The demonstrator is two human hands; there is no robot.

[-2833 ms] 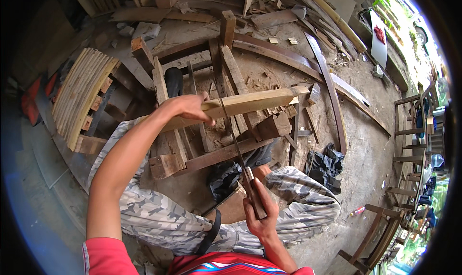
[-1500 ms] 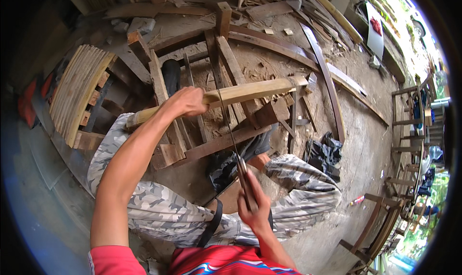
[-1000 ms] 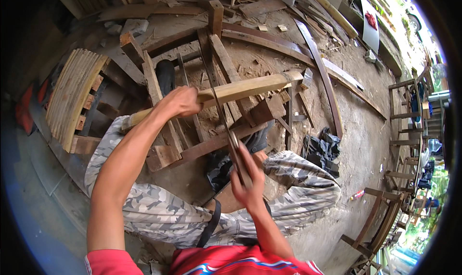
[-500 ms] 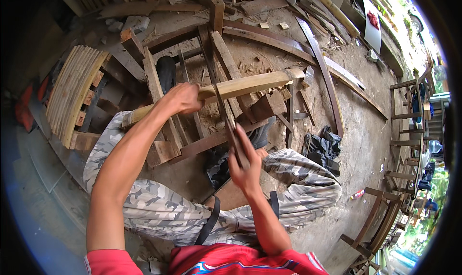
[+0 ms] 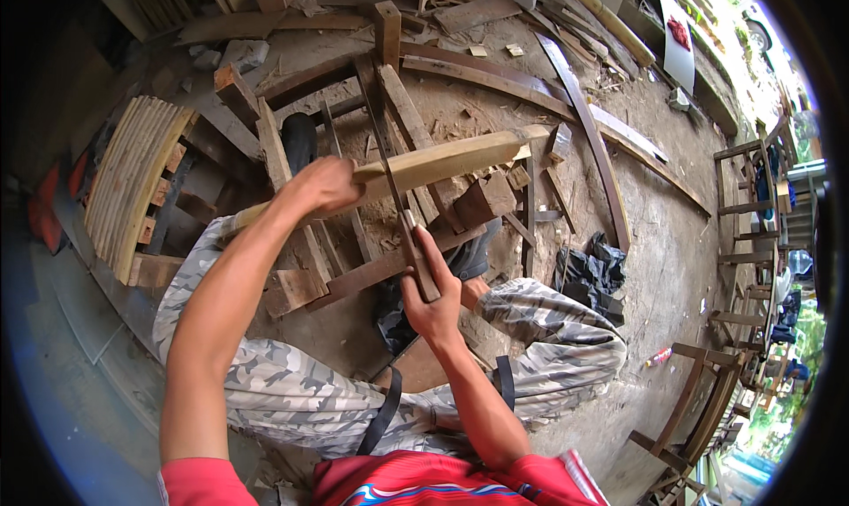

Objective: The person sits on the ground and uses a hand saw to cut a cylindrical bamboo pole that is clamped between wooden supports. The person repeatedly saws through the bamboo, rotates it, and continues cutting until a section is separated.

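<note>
My left hand (image 5: 329,186) is closed around a pale bamboo pole (image 5: 460,159) that slants up to the right across a wooden frame (image 5: 274,143). The pole's near end rests by my left thigh. In my right hand (image 5: 433,304) is a long narrow blade (image 5: 394,186) with a wooden handle (image 5: 423,272). That blade stands across the pole, just right of my left hand, touching or very close to it. Whether its edge has teeth is too small to tell. Under the pole, the frame has several bars and square posts. A dark shoe (image 5: 469,260) shows beneath the frame.
To the left stands a slatted wooden piece (image 5: 140,183). Long dark boards (image 5: 591,143) and wood scraps (image 5: 478,15) lie on the floor beyond. A black plastic bag (image 5: 591,272) is by my right knee. Wooden chair frames (image 5: 699,400) line the right side.
My right hand and the handle have shifted slightly left, and the blade's angle has changed a little. My left hand stays on the pole. The whole view has shifted slightly.
</note>
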